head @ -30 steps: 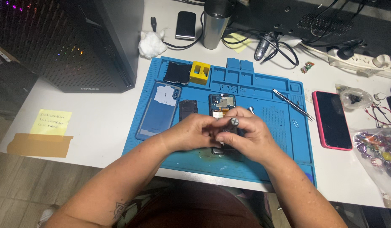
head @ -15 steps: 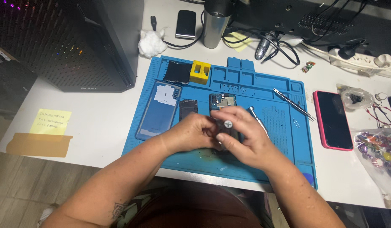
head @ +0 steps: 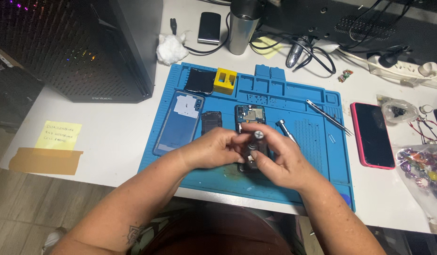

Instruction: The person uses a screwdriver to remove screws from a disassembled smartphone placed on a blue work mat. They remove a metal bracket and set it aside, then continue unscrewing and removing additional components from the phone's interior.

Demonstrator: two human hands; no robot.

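- Right hand (head: 284,163) curls around a small screwdriver (head: 256,139), fingers pinching its shaft, silver cap up.
- Left hand (head: 214,148) closes loosely on the opened phone (head: 249,118), steadying it.
- The phone lies mid blue mat (head: 275,89) on the worktop (head: 114,137).

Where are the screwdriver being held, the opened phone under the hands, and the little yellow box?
screwdriver (head: 257,135), head view, on its round silver cap.
opened phone (head: 249,114), head view, on its exposed upper part.
yellow box (head: 225,80), head view, on its top face.
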